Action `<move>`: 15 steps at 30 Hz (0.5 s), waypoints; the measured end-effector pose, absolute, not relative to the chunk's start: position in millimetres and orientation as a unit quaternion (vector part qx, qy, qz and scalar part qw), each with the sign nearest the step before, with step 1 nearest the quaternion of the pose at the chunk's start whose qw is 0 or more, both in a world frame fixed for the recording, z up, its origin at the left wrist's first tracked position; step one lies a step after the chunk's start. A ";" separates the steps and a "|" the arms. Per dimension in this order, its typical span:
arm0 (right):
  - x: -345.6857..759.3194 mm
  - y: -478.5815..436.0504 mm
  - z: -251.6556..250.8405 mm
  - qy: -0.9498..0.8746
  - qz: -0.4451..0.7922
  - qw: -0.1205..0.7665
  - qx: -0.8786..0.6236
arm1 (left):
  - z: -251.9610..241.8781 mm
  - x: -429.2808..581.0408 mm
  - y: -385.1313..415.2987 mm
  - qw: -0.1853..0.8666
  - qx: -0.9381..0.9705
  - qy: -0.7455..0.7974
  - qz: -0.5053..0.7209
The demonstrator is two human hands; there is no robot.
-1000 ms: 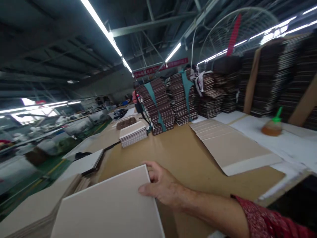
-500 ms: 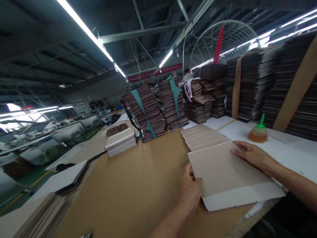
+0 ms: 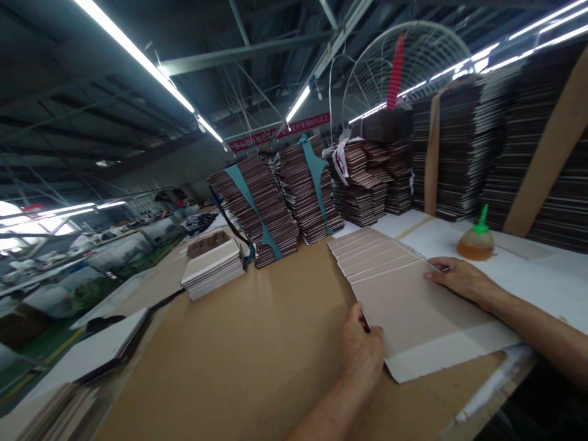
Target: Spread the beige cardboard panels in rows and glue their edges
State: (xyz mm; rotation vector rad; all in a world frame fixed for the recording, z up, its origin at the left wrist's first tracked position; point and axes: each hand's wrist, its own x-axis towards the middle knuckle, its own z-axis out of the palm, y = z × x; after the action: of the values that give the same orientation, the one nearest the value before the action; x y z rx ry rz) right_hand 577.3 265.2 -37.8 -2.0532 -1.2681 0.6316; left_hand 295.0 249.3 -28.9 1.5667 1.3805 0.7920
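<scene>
A flat beige board point(image 3: 427, 312) with a paler strip along its near edge lies at the front of a fanned row of similar boards point(image 3: 367, 248). My left hand point(image 3: 362, 340) is closed on its left edge, thumb on top and fingers curled at the side. At the far right corner, my right hand point(image 3: 452, 278) pinches the opposite edge, with its fingertips partly hidden behind the board. Each board in the row overlaps its neighbour, leaving narrow strips showing.
A squeeze bottle point(image 3: 475, 242) with amber liquid and a green nozzle stands right, before tall strapped stacks point(image 3: 445, 153). Teal-banded stacks point(image 3: 261, 208) lean at the back. A smaller board stack point(image 3: 214, 269) sits left on the brown tabletop point(image 3: 239, 355). A caged fan point(image 3: 408, 73) rises behind.
The board has moved slightly away from me, closer against the fanned row, with both hands still on it. The camera view has shifted a little.
</scene>
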 end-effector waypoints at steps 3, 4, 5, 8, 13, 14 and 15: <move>578.7 269.7 -42.1 -0.514 0.199 0.284 -0.785 | -24.6 295.7 248.6 0.427 0.652 0.553 0.292; 578.5 270.1 -42.3 -0.521 0.180 0.270 -0.789 | -21.0 295.2 246.6 0.426 0.661 0.551 0.281; 577.7 269.6 -41.6 -0.525 0.159 0.255 -0.796 | -16.3 293.7 243.2 0.424 0.669 0.547 0.270; 568.5 262.7 -33.2 -0.518 0.083 0.209 -0.826 | 4.0 275.2 224.0 0.423 0.696 0.531 0.235; 505.6 254.9 -17.3 -0.613 0.019 0.189 -0.767 | 43.4 176.3 171.7 0.426 0.740 0.482 0.198; 483.2 256.3 -17.3 -0.656 0.030 0.192 -0.730 | 49.2 148.1 161.0 0.407 0.756 0.470 0.207; 457.4 257.7 -18.4 -0.701 0.051 0.195 -0.684 | 53.8 118.0 150.7 0.372 0.769 0.468 0.225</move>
State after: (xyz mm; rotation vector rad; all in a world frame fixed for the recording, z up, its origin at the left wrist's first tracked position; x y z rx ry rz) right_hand 457.4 257.7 -18.4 -1.9181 -1.9655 0.1438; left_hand 118.0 150.7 53.8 1.9720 1.1995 0.5768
